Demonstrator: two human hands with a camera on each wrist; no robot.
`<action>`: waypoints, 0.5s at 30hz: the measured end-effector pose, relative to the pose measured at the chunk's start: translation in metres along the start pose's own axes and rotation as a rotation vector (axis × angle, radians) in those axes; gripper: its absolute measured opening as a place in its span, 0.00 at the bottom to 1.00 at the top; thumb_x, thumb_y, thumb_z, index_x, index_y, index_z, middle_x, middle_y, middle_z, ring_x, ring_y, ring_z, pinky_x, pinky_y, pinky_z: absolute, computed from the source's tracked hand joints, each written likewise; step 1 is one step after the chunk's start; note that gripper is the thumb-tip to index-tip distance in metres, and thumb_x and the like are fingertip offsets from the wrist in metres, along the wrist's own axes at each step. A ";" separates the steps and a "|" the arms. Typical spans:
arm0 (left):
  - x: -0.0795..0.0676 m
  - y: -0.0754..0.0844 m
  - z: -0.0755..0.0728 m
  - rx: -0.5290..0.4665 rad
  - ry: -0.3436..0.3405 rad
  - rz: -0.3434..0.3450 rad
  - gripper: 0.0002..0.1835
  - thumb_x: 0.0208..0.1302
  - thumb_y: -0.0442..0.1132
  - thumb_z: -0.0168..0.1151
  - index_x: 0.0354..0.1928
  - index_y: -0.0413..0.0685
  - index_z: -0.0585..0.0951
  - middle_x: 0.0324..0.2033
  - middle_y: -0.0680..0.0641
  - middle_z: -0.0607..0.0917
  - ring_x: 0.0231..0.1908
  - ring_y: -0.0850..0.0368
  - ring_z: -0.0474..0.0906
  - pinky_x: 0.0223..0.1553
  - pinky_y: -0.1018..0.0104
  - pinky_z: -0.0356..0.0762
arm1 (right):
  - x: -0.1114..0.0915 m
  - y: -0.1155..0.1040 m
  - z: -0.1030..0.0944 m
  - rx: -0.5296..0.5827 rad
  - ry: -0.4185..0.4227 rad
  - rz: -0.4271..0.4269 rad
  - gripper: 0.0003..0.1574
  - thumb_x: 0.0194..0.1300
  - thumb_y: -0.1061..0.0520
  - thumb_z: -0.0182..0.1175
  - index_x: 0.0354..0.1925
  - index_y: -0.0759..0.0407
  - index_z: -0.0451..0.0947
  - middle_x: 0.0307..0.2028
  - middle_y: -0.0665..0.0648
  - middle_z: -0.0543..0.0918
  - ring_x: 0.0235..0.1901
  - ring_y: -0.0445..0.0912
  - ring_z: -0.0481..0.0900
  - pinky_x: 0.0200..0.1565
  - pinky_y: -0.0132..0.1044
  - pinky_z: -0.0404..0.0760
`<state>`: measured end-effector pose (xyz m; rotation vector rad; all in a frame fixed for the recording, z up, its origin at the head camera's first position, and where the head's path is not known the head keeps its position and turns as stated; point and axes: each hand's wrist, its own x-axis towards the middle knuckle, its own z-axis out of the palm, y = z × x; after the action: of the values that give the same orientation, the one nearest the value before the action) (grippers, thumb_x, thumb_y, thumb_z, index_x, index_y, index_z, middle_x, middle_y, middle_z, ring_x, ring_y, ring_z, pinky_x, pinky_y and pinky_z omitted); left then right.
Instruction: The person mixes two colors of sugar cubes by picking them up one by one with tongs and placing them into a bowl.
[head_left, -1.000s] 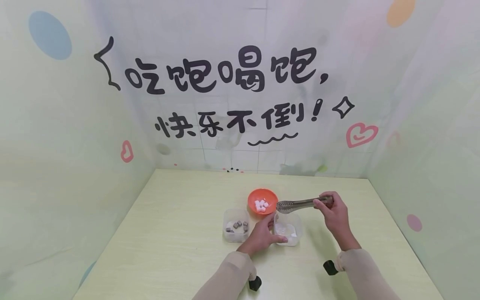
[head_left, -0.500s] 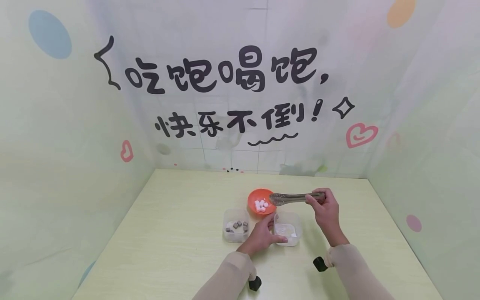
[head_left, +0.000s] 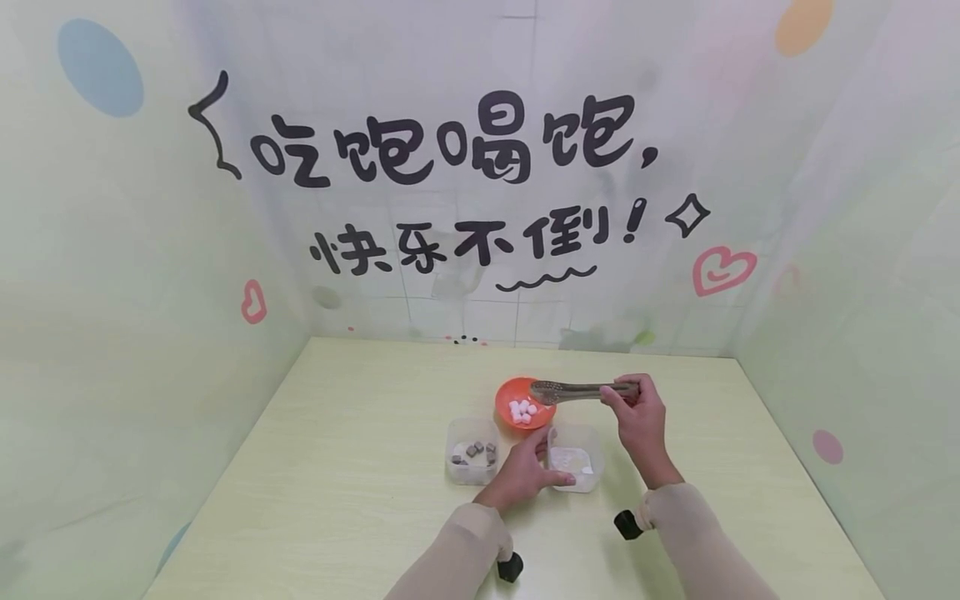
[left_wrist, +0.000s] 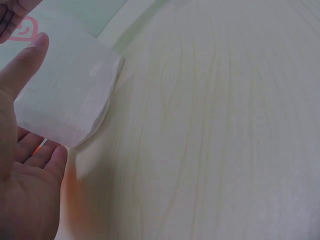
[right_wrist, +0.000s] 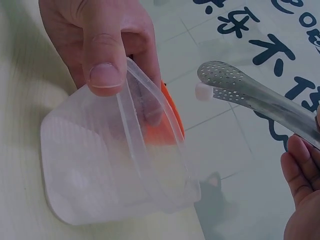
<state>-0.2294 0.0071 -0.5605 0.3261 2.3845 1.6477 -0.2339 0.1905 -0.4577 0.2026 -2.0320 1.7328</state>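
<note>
My left hand (head_left: 525,473) grips a clear plastic container (head_left: 585,479), thumb on the near side and fingers behind it. In the right wrist view its thumb (right_wrist: 106,75) presses near the container's rim. My right hand (head_left: 642,425) holds metal tongs (head_left: 573,392) with perforated ends. The tips stand over the right part of an orange bowl (head_left: 501,412). Between them, in the right wrist view, sits a small whitish piece (right_wrist: 203,92). Several white marshmallow-like pieces (head_left: 521,412) lie in the bowl.
A second clear container (head_left: 453,477), left of my left hand, holds several grey-brown cubes (head_left: 472,451). All stand on a pale wood-grain table (head_left: 337,467). A printed curtain (head_left: 420,317) closes off the back and sides.
My right hand has carried the tongs left and slightly away from me, from above the right container to over the orange bowl. The left hand has stayed in place.
</note>
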 end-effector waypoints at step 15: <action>-0.001 0.002 -0.001 -0.003 -0.007 0.009 0.53 0.46 0.46 0.80 0.73 0.46 0.62 0.65 0.47 0.72 0.63 0.49 0.70 0.64 0.54 0.68 | -0.001 -0.002 -0.002 0.012 -0.019 0.043 0.17 0.62 0.71 0.62 0.46 0.79 0.69 0.34 0.72 0.80 0.30 0.36 0.82 0.37 0.25 0.82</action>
<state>-0.2284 0.0070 -0.5582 0.3414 2.3782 1.6513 -0.2322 0.1919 -0.4560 0.1807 -2.0539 1.7755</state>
